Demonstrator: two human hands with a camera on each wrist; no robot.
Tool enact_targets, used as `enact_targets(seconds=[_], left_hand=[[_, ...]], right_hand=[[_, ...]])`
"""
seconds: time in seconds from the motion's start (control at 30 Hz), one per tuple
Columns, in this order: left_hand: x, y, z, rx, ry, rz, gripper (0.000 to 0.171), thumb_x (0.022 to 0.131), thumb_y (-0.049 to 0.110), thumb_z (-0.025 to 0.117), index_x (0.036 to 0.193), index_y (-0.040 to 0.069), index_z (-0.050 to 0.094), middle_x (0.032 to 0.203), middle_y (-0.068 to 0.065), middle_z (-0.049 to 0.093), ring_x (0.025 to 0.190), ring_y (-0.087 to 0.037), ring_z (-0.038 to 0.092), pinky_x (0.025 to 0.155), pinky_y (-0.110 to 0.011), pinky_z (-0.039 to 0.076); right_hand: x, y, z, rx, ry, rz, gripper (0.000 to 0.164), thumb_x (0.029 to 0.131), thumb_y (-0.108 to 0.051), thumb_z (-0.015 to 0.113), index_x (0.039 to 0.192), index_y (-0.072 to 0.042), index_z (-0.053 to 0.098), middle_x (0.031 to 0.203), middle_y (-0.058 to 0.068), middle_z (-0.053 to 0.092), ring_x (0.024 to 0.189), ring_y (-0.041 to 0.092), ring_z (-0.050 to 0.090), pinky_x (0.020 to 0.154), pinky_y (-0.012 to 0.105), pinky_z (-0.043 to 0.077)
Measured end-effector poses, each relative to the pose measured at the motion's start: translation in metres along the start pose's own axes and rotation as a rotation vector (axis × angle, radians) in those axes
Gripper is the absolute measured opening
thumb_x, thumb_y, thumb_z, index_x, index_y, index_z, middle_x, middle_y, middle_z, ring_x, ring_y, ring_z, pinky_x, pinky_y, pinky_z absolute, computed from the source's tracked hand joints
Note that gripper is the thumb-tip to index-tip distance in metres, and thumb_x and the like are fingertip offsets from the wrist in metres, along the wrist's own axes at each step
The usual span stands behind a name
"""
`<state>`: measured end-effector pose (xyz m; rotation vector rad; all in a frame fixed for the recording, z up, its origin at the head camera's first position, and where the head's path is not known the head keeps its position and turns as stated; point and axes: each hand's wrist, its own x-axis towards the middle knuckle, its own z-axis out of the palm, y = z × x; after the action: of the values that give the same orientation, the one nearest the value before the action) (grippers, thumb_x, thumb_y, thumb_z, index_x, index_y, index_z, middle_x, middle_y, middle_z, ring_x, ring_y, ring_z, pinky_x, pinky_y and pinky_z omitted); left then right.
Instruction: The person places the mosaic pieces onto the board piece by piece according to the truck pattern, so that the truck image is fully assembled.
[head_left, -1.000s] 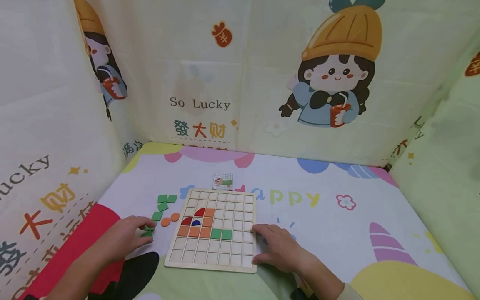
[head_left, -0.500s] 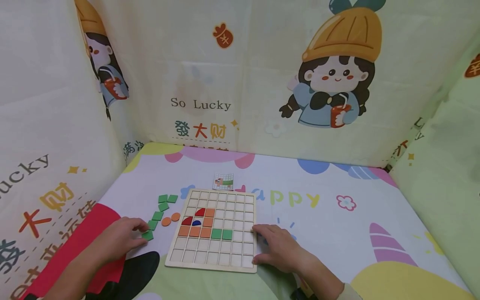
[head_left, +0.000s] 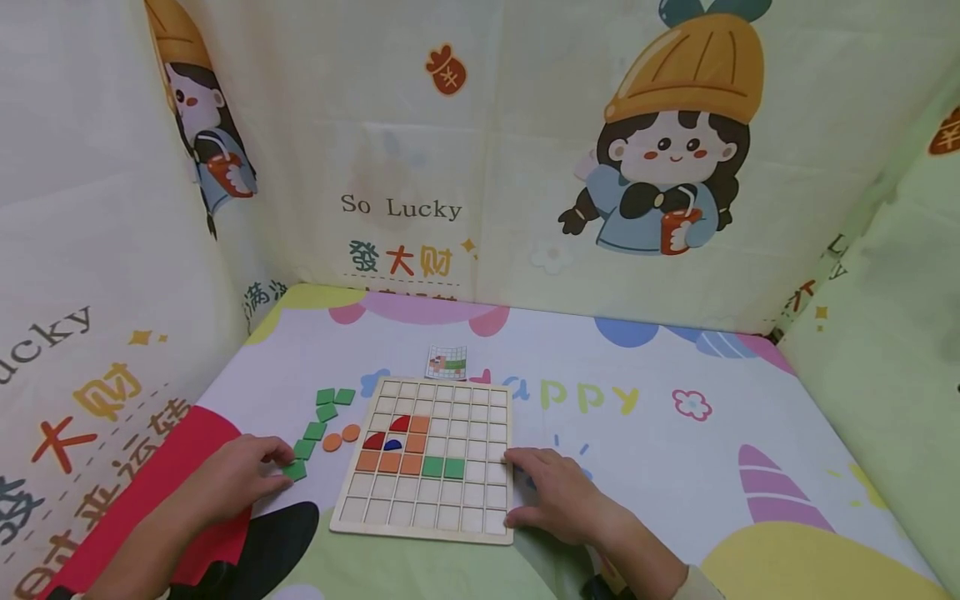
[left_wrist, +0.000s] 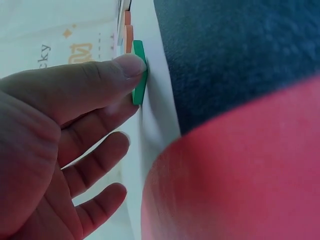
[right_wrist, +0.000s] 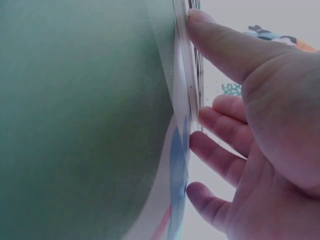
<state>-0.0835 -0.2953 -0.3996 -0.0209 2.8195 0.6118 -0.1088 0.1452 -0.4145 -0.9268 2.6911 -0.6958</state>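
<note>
My left hand (head_left: 240, 473) is at the left of the table, its thumb and forefinger pinching the nearest green square tile (head_left: 296, 471). In the left wrist view the thumb overlaps this green tile (left_wrist: 139, 87), while the other fingers are loosely bent. More green tiles (head_left: 314, 431) run away from it in a crooked line, beside two orange discs (head_left: 332, 442). My right hand (head_left: 562, 492) rests with fingertips and thumb against the right edge of the wooden grid board (head_left: 450, 517). Orange squares (head_left: 409, 464), two green squares (head_left: 443, 468), red quarter-rounds (head_left: 373, 441) and a blue half-round (head_left: 392, 445) lie in its cells.
A small picture card (head_left: 447, 362) with a gridded coloured figure lies just behind the board. The printed tablecloth (head_left: 622, 450) stretches to the right. Printed cloth walls (head_left: 510, 167) enclose the back and both sides.
My left hand has drawn back slightly to the left, so the two nearest green tiles show more fully. The right hand and the board stay put.
</note>
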Motion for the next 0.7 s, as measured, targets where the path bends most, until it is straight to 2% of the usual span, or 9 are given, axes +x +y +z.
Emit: enact_targets(seconds=[0.3, 0.7], left_hand=[[0.0001, -0.0005, -0.0013, 0.012, 0.006, 0.021, 0.042, 0.069, 0.023, 0.092, 0.102, 0.007, 0.072, 0.095, -0.004, 0.064, 0.094, -0.027, 0.057, 0.072, -0.04, 0.059], [-0.0035, 0.0066, -0.006, 0.037, 0.004, 0.012, 0.046, 0.067, 0.023, 0.092, 0.104, 0.006, 0.071, 0.096, -0.006, 0.062, 0.094, -0.027, 0.056, 0.068, -0.038, 0.059]], right_hand=[[-0.0003, 0.0005, 0.0003, -0.004, 0.013, -0.011, 0.073, 0.08, -0.044, 0.082, 0.138, -0.011, 0.053, 0.136, 0.009, 0.057, 0.124, 0.032, 0.052, 0.096, 0.056, 0.042], [0.0005, 0.0001, 0.0001, -0.008, 0.012, -0.01, 0.073, 0.079, -0.043, 0.083, 0.137, -0.01, 0.053, 0.136, 0.008, 0.057, 0.124, 0.032, 0.053, 0.096, 0.056, 0.042]])
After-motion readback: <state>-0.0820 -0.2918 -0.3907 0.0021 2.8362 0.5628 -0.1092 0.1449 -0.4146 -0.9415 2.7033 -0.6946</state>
